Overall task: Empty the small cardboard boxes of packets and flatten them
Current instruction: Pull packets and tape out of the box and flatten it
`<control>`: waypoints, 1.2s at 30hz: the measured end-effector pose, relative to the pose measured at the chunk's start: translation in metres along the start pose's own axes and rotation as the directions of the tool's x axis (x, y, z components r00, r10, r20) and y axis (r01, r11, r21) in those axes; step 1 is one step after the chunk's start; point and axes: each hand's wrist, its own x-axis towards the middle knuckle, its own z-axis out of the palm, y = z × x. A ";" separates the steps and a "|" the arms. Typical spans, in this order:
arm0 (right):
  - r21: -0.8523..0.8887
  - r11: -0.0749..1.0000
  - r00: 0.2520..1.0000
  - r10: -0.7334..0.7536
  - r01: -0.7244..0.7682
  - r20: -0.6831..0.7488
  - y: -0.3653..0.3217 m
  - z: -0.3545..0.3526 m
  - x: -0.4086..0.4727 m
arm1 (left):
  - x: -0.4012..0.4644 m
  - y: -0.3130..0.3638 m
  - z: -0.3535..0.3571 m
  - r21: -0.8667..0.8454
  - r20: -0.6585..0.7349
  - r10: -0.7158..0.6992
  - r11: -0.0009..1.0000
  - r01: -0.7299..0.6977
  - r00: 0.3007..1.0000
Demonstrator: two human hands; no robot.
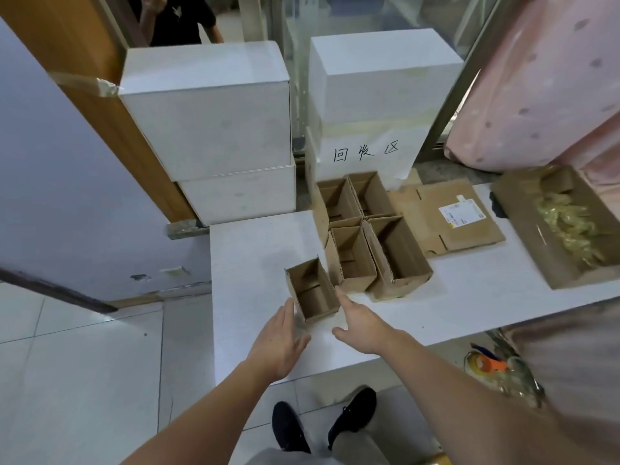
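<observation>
- A matte white table point(469, 297) stands on pale glossy floor tiles point(84, 364); smooth white cartons point(208, 105) are stacked at 12 o'clock.
- A small open corrugated box point(312, 290) sits empty and tilted near the table's 7 o'clock edge.
- Four similar brown boxes point(365, 229) cluster at its 1 o'clock.
- The left hand point(278, 344) and right hand point(359, 322) flank it, fingers straight, gripping nothing.
- At 3 o'clock, a flattened box point(446, 216) lies beside a tray of shiny packets point(567, 223).

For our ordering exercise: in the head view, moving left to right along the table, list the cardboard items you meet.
lone small box → cluster of four open boxes → flattened box → large tray of packets
</observation>
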 end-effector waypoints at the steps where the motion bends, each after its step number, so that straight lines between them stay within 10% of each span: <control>1: 0.040 0.999 1.000 -0.001 0.002 -0.008 -0.002 0.005 0.001 | 0.001 -0.001 0.003 -0.039 -0.007 0.002 0.999 -0.002 1.000; 12: 0.290 0.944 0.968 -0.087 0.156 -0.236 -0.030 0.009 0.001 | -0.014 0.026 -0.022 -0.326 -0.313 0.009 0.938 -0.116 0.950; 20: 0.322 0.851 0.837 -0.217 0.414 -0.503 -0.070 -0.038 -0.002 | -0.001 0.045 -0.081 -0.333 -0.501 -0.098 0.939 -0.087 0.860; 36: 0.294 0.686 0.577 -0.223 0.666 -0.786 -0.061 -0.166 -0.059 | 0.012 0.158 -0.172 -0.249 -0.675 0.158 0.871 -0.424 0.721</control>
